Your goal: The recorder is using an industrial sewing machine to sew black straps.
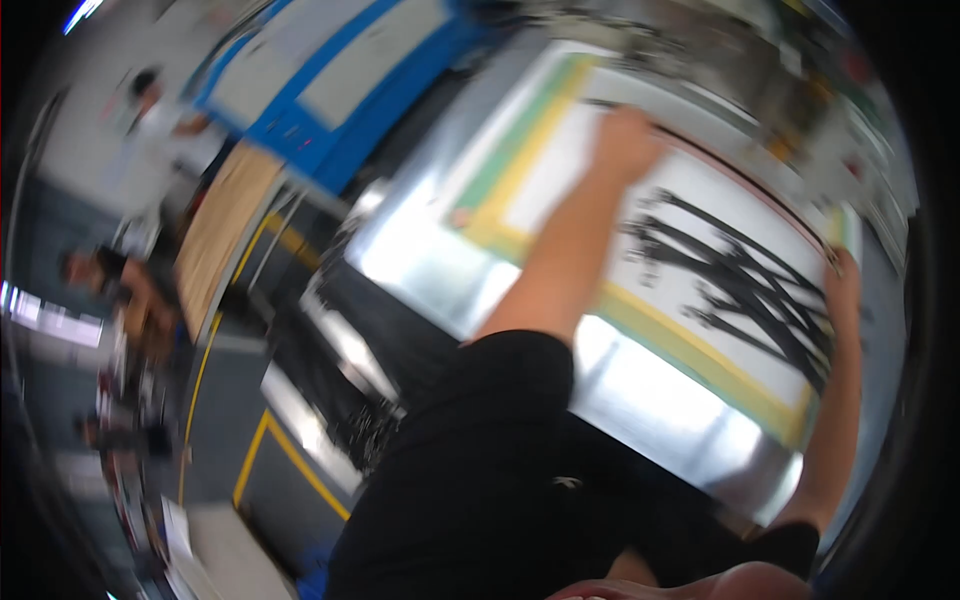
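A long, thin, dark strip with a reddish edge stretches between my two hands over the far side of a white work surface. My left hand is closed at the strip's left end, its fingertips blurred. At the right end, my right hand pinches the strip. Several slim black parts with small hooked ends lie crossed in a loose pile on the white surface, below the strip and between my forearms. Yellow and green tape borders that surface.
Shiny metal sheeting covers the table's near edge, with black plastic sheeting hanging at its left. A large blue and grey machine stands at the far left beside a wooden-topped bench. People work farther left; yellow lines mark the floor.
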Demonstrator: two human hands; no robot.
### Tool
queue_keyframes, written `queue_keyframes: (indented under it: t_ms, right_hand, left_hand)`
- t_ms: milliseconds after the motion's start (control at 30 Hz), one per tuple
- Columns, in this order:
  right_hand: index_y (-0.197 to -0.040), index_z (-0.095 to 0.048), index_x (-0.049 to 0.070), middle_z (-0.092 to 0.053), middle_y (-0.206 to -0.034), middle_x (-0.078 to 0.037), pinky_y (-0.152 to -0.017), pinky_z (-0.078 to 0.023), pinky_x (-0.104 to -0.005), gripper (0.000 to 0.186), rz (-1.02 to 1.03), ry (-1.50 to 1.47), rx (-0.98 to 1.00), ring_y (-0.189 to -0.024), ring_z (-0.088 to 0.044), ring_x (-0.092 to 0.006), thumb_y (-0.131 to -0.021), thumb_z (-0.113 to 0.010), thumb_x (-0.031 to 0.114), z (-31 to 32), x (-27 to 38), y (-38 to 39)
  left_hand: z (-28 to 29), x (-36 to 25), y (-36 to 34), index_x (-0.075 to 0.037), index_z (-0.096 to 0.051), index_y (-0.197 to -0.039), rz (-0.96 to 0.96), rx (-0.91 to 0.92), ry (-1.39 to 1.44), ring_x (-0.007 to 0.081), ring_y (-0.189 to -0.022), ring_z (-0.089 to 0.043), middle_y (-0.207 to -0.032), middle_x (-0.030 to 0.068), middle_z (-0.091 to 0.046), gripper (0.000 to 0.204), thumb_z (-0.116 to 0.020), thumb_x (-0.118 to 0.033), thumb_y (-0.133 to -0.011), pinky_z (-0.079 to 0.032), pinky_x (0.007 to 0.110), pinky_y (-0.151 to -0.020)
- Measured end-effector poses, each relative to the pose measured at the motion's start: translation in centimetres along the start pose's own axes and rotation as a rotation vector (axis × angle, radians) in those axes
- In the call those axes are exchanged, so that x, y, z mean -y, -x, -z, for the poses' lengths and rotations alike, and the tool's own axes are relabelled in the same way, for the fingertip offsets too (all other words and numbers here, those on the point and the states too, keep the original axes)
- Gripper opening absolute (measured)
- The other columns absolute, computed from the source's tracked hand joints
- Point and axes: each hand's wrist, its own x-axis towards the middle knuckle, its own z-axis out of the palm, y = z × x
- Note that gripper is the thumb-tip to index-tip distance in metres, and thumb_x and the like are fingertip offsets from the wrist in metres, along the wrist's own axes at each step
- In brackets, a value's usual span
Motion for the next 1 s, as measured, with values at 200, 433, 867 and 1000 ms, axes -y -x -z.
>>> queue_keyframes:
  t_ms: [200,433,867,1000]
  right_hand:
    - [-0.114,-0.069,0.002,-0.068,-0.107,-0.026,-0.091,-0.051,-0.05,0.028,-0.06,-0.064,0.001,-0.102,-0.065,-0.0452,-0.088,-0.068,0.014,0.9,11.5,2.7]
    - [-0.12,-0.072,0.002,-0.065,-0.117,-0.026,-0.099,-0.051,-0.0484,0.03,-0.163,-0.005,0.013,-0.113,-0.063,-0.0436,-0.092,-0.065,0.012,2.4,14.8,2.9]
    - [-0.11,-0.072,-0.003,-0.065,-0.118,-0.028,-0.097,-0.054,-0.0465,0.025,-0.158,0.047,0.042,-0.11,-0.066,-0.0432,-0.091,-0.062,0.009,-1.3,16.5,-0.3]
    - [-0.114,-0.073,-0.001,-0.065,-0.116,-0.028,-0.097,-0.053,-0.0471,0.028,-0.223,0.047,-0.004,-0.109,-0.066,-0.0438,-0.092,-0.063,0.012,-2.3,15.0,-1.0]
  left_hand:
    - [2.2,4.6,-0.1,-0.001,-0.07,-0.115,-0.091,-0.035,-0.18,0.0386,-0.114,-0.063,-0.118,0.0204,-0.069,0.053,-0.068,-0.048,-0.092,-0.049,0.051,-0.098]
    - [2.7,2.7,-0.5,0.0,-0.067,-0.121,-0.118,0.004,-0.293,0.0399,-0.115,-0.062,-0.118,0.0201,-0.067,0.055,-0.06,-0.05,-0.099,-0.048,0.05,-0.1]
    - [2.6,3.5,-0.5,-0.001,-0.065,-0.124,-0.132,0.003,-0.297,0.0393,-0.117,-0.061,-0.122,0.0192,-0.065,0.056,-0.059,-0.05,-0.1,-0.046,0.05,-0.1]
    - [2.5,3.1,-0.5,-0.001,-0.065,-0.124,-0.129,0.002,-0.296,0.0393,-0.119,-0.06,-0.123,0.0193,-0.065,0.056,-0.059,-0.051,-0.1,-0.046,0.051,-0.102]
